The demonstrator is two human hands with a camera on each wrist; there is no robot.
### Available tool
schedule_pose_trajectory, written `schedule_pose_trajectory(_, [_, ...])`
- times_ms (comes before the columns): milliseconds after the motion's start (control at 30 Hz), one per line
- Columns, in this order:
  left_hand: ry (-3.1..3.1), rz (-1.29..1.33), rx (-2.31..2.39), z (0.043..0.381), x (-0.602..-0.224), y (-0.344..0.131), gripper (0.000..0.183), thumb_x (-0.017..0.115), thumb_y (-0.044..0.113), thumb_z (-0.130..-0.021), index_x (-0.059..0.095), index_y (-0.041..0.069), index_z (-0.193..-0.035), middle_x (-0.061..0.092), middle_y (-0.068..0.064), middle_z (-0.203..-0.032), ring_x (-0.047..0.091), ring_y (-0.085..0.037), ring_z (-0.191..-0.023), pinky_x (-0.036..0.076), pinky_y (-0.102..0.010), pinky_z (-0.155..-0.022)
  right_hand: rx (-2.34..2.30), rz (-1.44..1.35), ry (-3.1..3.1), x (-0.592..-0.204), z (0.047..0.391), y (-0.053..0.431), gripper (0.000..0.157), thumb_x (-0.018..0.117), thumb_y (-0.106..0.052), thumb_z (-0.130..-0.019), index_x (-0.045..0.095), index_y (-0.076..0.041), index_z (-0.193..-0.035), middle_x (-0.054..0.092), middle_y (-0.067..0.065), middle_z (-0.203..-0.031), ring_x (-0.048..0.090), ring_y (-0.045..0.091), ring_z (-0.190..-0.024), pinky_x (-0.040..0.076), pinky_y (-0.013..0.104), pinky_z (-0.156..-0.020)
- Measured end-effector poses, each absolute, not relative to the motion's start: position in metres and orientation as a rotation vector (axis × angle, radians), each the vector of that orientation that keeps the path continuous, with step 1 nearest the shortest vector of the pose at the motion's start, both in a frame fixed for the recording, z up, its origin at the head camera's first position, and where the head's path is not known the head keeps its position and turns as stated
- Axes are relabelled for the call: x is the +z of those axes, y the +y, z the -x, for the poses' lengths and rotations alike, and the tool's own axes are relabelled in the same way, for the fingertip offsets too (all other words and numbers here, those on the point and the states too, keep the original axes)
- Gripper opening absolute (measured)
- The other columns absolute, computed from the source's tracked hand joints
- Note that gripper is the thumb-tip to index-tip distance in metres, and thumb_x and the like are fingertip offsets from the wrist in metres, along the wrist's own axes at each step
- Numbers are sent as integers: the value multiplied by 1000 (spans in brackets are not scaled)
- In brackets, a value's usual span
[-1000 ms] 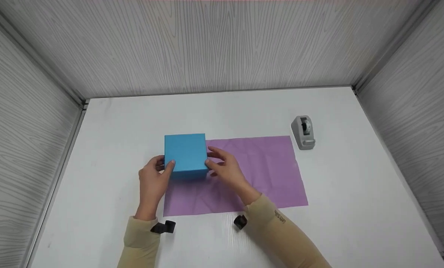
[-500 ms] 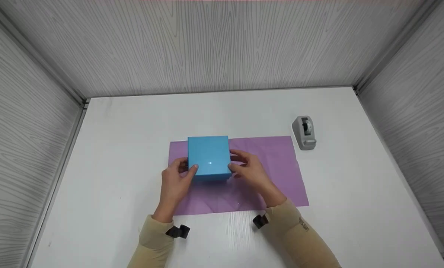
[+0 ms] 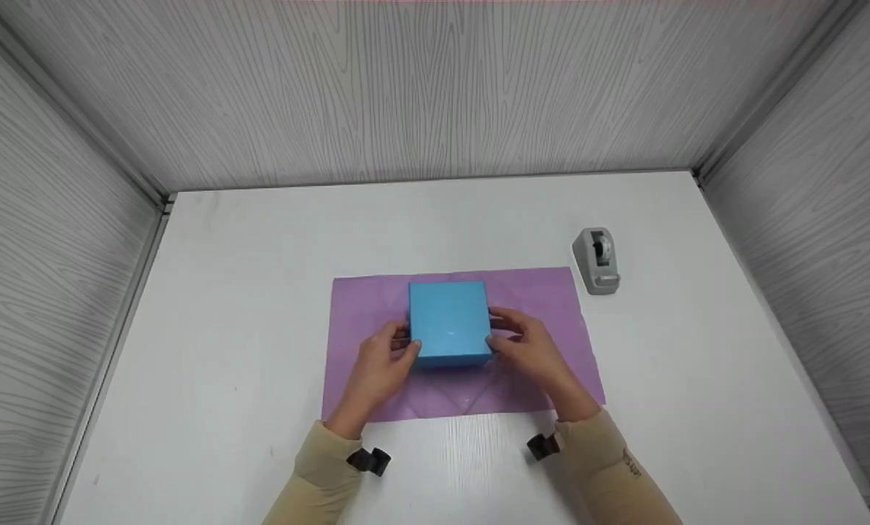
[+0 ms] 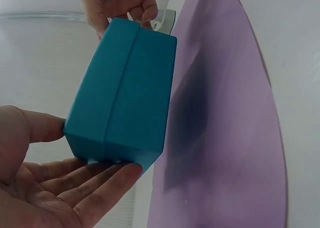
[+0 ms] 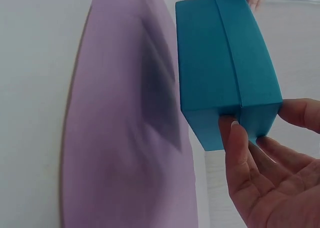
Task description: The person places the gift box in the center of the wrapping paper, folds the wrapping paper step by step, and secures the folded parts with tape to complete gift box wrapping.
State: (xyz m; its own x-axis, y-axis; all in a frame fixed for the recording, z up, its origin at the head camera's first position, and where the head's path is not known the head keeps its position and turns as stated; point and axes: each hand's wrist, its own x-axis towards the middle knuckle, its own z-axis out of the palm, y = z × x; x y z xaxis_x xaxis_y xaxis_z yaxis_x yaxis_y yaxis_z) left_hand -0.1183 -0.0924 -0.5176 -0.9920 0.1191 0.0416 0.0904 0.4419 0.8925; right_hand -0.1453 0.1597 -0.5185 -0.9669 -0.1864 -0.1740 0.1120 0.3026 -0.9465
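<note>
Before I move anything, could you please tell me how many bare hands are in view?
2: the bare left hand holds the left side of the glossy blue square-topped box, and the bare right hand holds its right side, above the rectangular purple sheet.

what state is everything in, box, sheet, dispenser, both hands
Purple sheet, spread out, lightly creased
Blue box, lid on, held above the purple sheet
Tape dispenser, upright, untouched, roll fitted
Left hand, gripping the blue box's left side
Right hand, gripping its right side

Blue box (image 3: pixel 449 319), purple sheet (image 3: pixel 365 310)
</note>
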Motion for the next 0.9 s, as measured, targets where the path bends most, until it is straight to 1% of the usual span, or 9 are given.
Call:
schedule_pose_trajectory(167, [2635, -230, 1604, 116, -521, -87, 36, 62, 10, -96, 54, -11, -124, 63, -25, -116, 64, -33, -106, 54, -38, -88, -1684, 81, 2346, -521, 144, 166, 50, 65, -8, -89, 55, -5, -138, 61, 16, -128, 63, 32, -103, 55, 37, -76])
schedule_pose_trajectory(367, [2657, -243, 1555, 115, -525, -84, 38, 62, 12, -96, 55, -10, -125, 63, -24, -117, 64, -32, -107, 53, -39, -89, -1620, 121, 2411, -525, 143, 168, 50, 64, -7, -90, 54, -4, -139, 61, 16, -128, 59, 31, -112, 50, 45, -90])
schedule_pose_trajectory(467, [2680, -268, 1536, 116, -528, -84, 37, 62, 12, -96, 55, -10, -124, 65, -24, -115, 65, -32, -105, 53, -41, -88, -1628, 112, 2407, -527, 141, 169, 49, 65, -7, -90, 54, -4, -138, 61, 17, -127, 62, 31, -107, 52, 44, -86])
schedule_pose_trajectory(600, [2712, -286, 1500, 116, -532, -84, 34, 63, 11, -95, 57, -9, -122, 66, -22, -112, 65, -31, -103, 53, -42, -87, -1620, 93, 2411, -530, 138, 167, 49, 65, -7, -91, 54, -4, -138, 61, 18, -127, 64, 30, -97, 55, 37, -72])
schedule_pose_trajectory(700, [2708, -271, 1487, 116, -534, -84, 34, 63, 11, -95, 56, -9, -122, 65, -22, -113, 65, -32, -103, 53, -43, -87, -1583, 87, 2438, -532, 137, 166, 49, 65, -9, -91, 53, -7, -139, 61, 15, -128, 64, 28, -97, 55, 35, -72])
schedule_pose_trajectory(900, [2688, -247, 1457, 116, -537, -88, 36, 61, 15, -97, 56, -7, -126, 64, -21, -117, 64, -31, -106, 52, -43, -91, -1557, 122, 2422, -535, 135, 171, 49, 64, -13, -95, 51, -11, -142, 59, 14, -130, 63, 27, -99, 56, 38, -75])
